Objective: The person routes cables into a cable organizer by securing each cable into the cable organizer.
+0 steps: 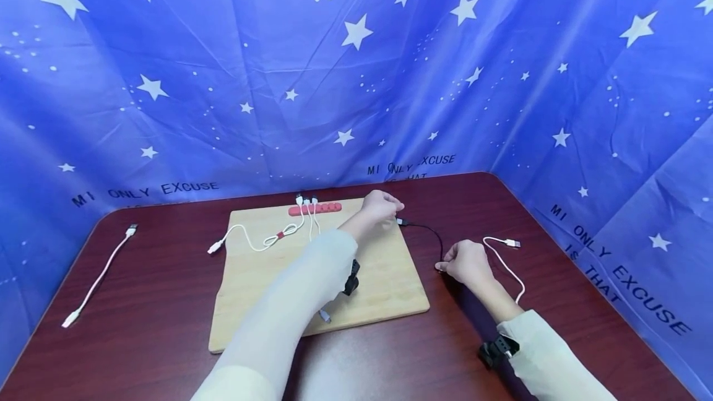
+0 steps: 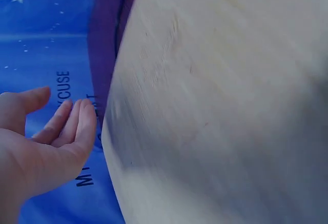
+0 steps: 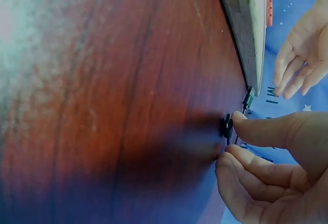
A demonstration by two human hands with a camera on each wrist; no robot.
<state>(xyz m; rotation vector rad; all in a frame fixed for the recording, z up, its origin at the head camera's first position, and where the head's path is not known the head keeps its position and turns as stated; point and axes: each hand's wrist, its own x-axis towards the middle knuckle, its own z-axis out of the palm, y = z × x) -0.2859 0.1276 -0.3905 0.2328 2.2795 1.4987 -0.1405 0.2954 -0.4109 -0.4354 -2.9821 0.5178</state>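
My right hand (image 1: pixel 466 262) pinches one end of a black USB cable (image 1: pixel 442 240) on the table, right of the wooden board (image 1: pixel 384 265). In the right wrist view, a small dark part (image 3: pixel 227 125) of that cable shows at the thumb tip. The cable's other end, a USB plug (image 3: pixel 248 98), lies by the board's far right corner. Above that corner hovers my left hand (image 1: pixel 381 206), its fingers loosely extended and holding nothing in the left wrist view. A red cable holder (image 1: pixel 331 207) sits along the board's back edge, with several plugs standing in its left part.
A white cable (image 1: pixel 275 240) with a red tie loops over the board's left side. One short white cable (image 1: pixel 103 274) lies at the far left, another white cable (image 1: pixel 504 265) right of my right hand. A grey plug (image 1: pixel 325 315) shows near the board's front edge. Starry blue cloth (image 1: pixel 356 79) surrounds the table.
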